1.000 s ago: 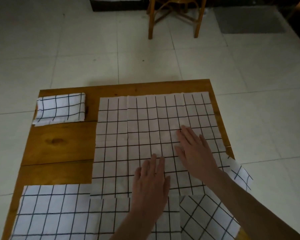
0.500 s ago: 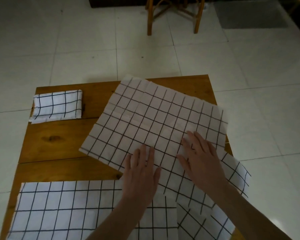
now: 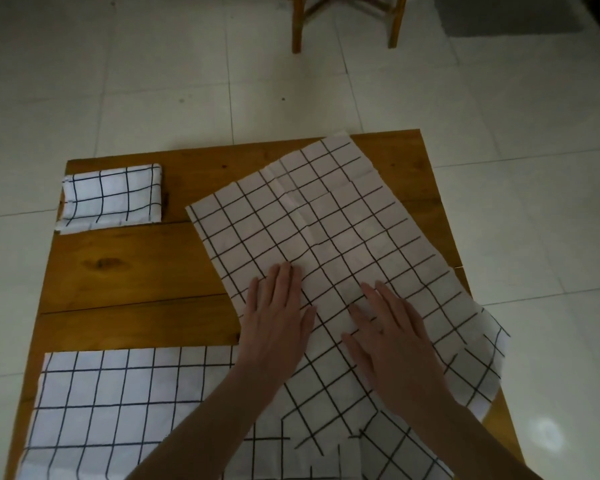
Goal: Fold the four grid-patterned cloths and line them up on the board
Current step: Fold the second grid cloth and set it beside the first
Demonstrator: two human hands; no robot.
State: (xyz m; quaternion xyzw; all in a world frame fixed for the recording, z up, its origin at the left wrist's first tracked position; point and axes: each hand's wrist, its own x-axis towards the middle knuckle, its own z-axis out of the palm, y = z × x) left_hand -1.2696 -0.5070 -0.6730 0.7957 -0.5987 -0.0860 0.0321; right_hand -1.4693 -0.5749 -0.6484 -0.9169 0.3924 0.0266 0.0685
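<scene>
both hands, left hand [image 3: 276, 320] and right hand [image 3: 394, 337], press flat with straight fingers on the skewed grid cloth [image 3: 321, 230] toward the tabletop [image 3: 125, 268] right edge; thin, limp, slides easily, best pinched at corners.

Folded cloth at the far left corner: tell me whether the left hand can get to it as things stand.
Probably yes. The left hand lies flat on the spread cloth, holding nothing, and only bare board lies between it and the folded cloth.
</scene>
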